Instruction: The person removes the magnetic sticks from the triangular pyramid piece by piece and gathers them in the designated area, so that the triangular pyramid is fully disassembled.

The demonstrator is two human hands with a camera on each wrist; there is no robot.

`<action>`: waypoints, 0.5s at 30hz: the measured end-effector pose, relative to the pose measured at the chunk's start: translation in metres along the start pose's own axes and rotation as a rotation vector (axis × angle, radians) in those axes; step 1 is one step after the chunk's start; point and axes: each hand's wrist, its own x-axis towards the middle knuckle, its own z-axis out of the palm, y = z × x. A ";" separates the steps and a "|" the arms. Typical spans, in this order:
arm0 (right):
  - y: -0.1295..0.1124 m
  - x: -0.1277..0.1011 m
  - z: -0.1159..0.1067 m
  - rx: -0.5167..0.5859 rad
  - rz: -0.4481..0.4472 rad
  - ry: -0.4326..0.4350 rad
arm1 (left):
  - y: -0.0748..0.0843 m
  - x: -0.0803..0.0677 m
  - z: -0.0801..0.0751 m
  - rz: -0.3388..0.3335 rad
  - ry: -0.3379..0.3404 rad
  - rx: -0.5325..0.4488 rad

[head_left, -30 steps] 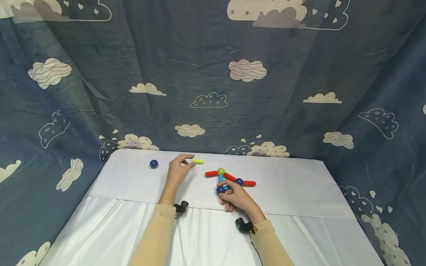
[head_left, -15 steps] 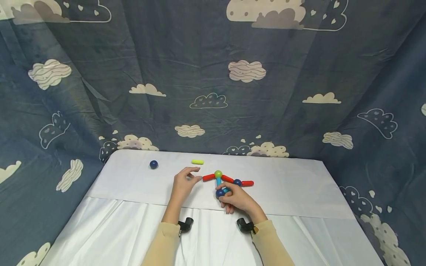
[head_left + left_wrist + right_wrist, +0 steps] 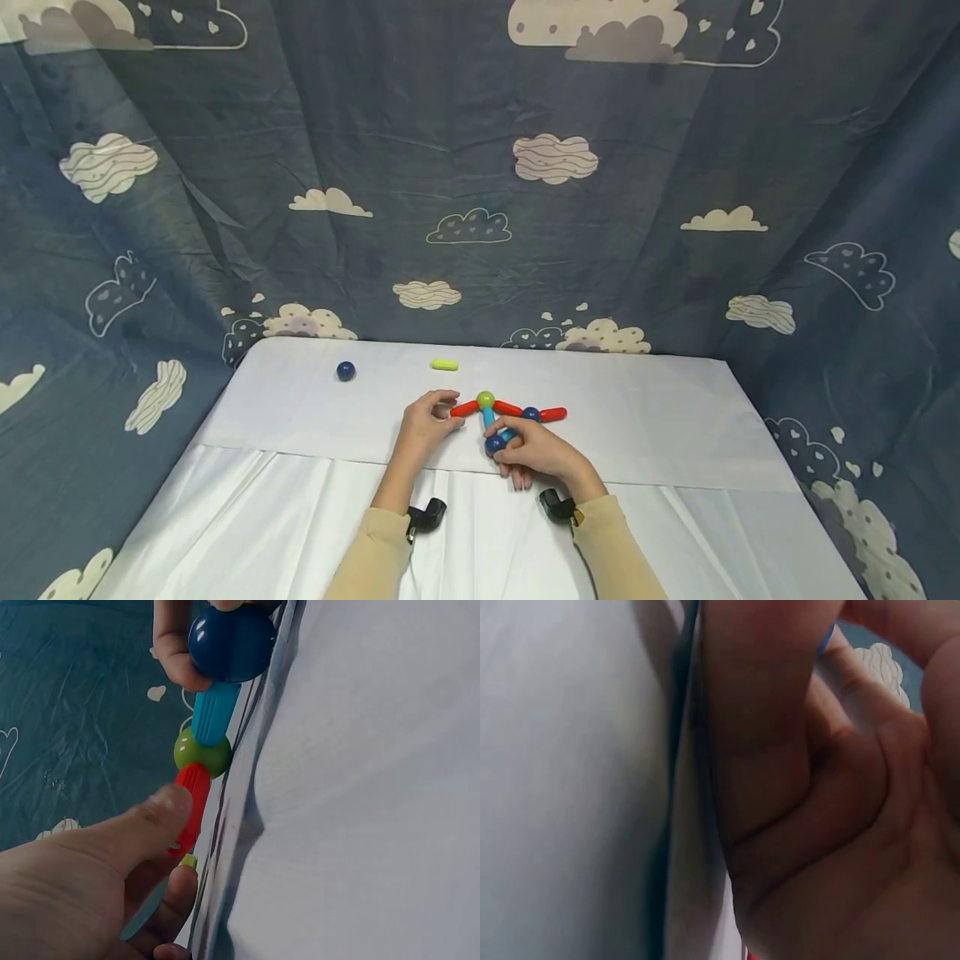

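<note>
Left hand (image 3: 424, 425) pinching the outer end of the left red stick (image 3: 465, 408) between thumb and fingers. Right hand (image 3: 534, 451) curled around the dark blue ball (image 3: 494, 444) at the near end of the light blue stick (image 3: 489, 417). Green ball (image 3: 486, 400) between both hands, joining the sticks. Beyond the right hand, another blue ball (image 3: 531, 413) and red stick (image 3: 553, 413); probably joined. Well beyond the left hand, a loose yellow stick (image 3: 445, 364) and blue ball (image 3: 345, 371).

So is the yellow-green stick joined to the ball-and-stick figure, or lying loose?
Loose. The yellow-green stick lies alone on the table, apart from the figure and from both hands.
</note>
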 end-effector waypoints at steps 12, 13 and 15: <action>-0.017 -0.008 -0.013 0.017 -0.050 0.065 | 0.000 -0.001 0.000 -0.009 -0.028 0.050; -0.020 -0.008 -0.014 0.006 -0.063 0.123 | 0.000 -0.001 0.000 -0.016 -0.037 0.050; -0.025 -0.007 -0.014 -0.053 -0.085 0.253 | -0.001 -0.001 0.001 -0.015 -0.055 0.061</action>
